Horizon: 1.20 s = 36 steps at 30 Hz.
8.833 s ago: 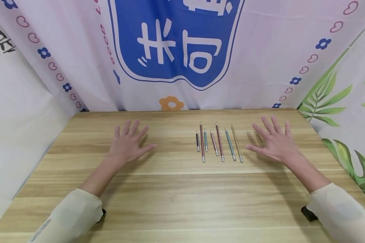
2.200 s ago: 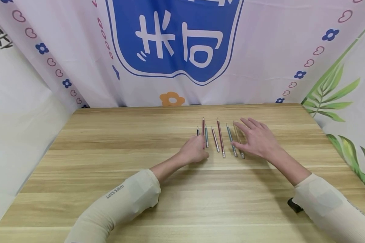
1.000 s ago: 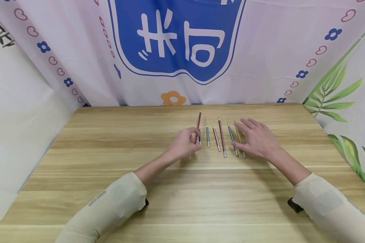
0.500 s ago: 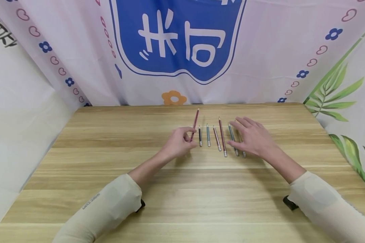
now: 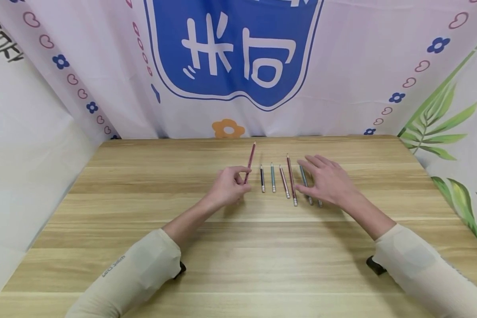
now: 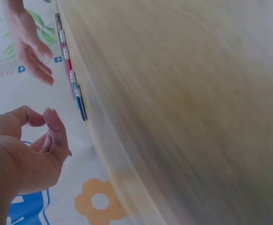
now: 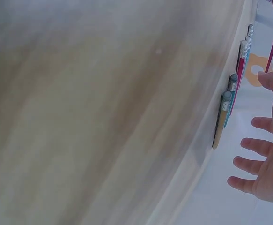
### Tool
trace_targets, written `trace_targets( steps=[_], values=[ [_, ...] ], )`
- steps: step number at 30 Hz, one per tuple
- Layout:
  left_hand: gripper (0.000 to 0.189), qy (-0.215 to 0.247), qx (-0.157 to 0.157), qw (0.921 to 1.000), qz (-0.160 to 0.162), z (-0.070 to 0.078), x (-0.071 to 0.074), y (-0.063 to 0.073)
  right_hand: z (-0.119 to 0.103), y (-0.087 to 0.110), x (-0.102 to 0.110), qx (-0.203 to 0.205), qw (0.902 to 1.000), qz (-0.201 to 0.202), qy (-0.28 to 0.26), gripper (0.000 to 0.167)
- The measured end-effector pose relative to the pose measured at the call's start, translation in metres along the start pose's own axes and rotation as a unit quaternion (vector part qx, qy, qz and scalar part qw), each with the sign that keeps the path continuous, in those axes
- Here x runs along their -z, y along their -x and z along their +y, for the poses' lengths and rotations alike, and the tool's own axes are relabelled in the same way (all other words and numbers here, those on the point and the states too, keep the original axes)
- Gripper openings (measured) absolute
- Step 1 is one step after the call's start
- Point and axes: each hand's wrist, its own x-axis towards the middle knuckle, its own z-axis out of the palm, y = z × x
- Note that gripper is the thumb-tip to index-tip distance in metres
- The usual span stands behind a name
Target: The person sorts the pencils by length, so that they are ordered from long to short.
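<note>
My left hand (image 5: 228, 187) pinches a long dark red pencil (image 5: 251, 158) between thumb and fingers, raised with its sharpened tip pointing away. Right of it, short dark blue (image 5: 263, 179), short teal (image 5: 273, 177) and short red (image 5: 284, 182) pencils lie side by side, then another long dark red pencil (image 5: 290, 174). My right hand (image 5: 329, 182) hovers with fingers spread over a long teal pencil (image 5: 303, 175) and a gold pencil (image 7: 221, 123), which it mostly hides in the head view. In the right wrist view, that hand's fingers hold nothing.
The pencils lie on a wooden table (image 5: 230, 260), eraser ends toward me. A printed cloth (image 5: 342, 79) with a blue shield hangs along the far edge. White cloth (image 5: 28, 154) hangs at the left and a leaf-patterned one (image 5: 437, 123) at the right.
My left hand came in from the left, took the long dark red pencil from the row, lifted it and carried it left. My right hand moved left over the gold and long teal pencils.
</note>
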Motion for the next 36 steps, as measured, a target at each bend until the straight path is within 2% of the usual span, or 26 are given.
trace_targets(
  steps=[12, 28, 36],
  values=[
    [0.054, 0.017, 0.009, 0.9998, 0.003, -0.003, 0.006, 0.003, -0.004, -0.006, -0.002, 0.004, 0.9998, 0.014, -0.011, 0.077],
    [0.055, 0.019, 0.022, 0.9994, 0.021, -0.015, 0.019, 0.007, -0.007, -0.012, -0.003, 0.009, 0.9994, 0.024, -0.025, 0.07],
    [0.053, 0.03, 0.018, 0.999, 0.028, -0.021, 0.026, 0.011, -0.009, -0.016, -0.003, 0.007, 0.9989, 0.026, -0.038, 0.064]
  ],
)
